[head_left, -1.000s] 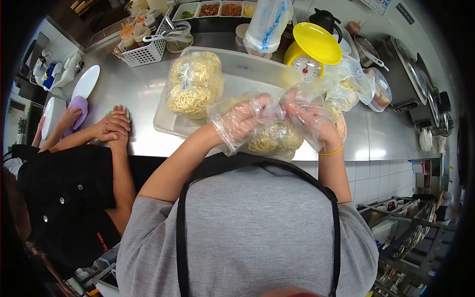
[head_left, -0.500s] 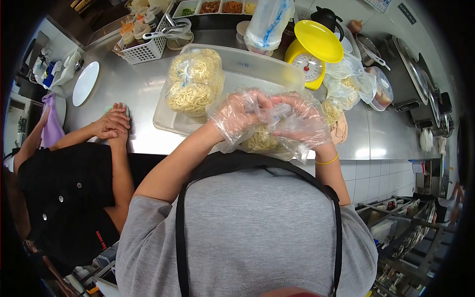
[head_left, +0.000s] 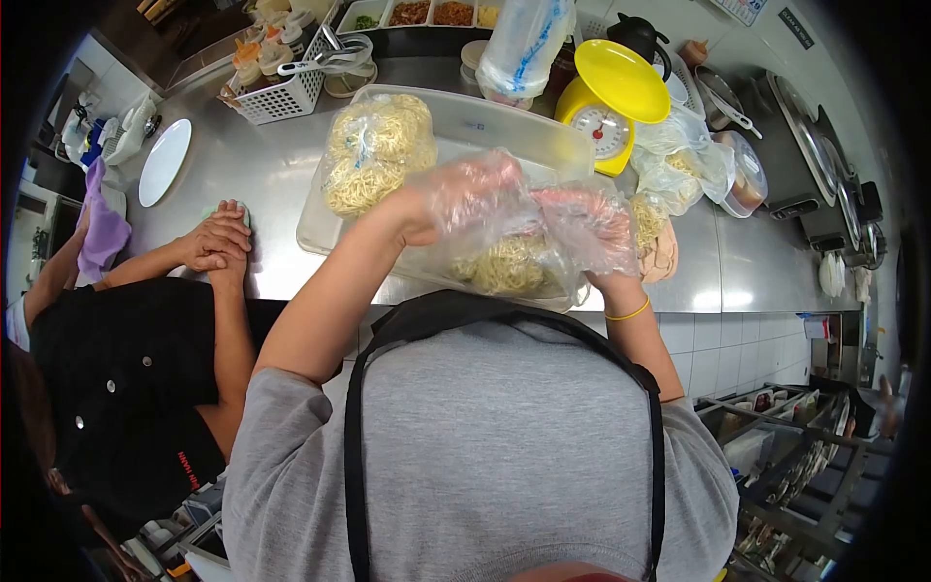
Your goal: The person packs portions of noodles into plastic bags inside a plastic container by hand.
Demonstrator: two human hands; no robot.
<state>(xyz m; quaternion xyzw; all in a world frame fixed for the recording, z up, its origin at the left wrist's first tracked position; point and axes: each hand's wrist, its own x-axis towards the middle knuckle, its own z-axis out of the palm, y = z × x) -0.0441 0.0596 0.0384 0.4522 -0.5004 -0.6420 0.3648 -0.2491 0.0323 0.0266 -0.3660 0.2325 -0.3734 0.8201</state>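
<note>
Both my hands wear clear plastic gloves and meet above the near right part of a translucent plastic tub (head_left: 315,233). My left hand (head_left: 475,199) is closed and blurred by motion, at the gathered top of a clear plastic bag of noodles (head_left: 506,267). Across from it, my right hand (head_left: 592,228) is closed on the same bag's top; the exact finger grip is hidden by crinkled plastic. The noodles hang or rest low in the tub, close to my apron; I cannot tell which. Several tied noodle bags (head_left: 373,184) are stacked in the tub's left end.
A yellow scale (head_left: 599,131) stands behind the tub, beside a tall roll of plastic bags (head_left: 524,48). More bagged noodles (head_left: 669,175) lie to the right. A white basket of bottles (head_left: 286,102) and a plate (head_left: 166,163) are left. A co-worker's clasped hands (head_left: 221,238) rest on the counter edge.
My left hand has moved slightly up and left, widening the gap between my hands. More of the noodles in the bag now shows below them.
</note>
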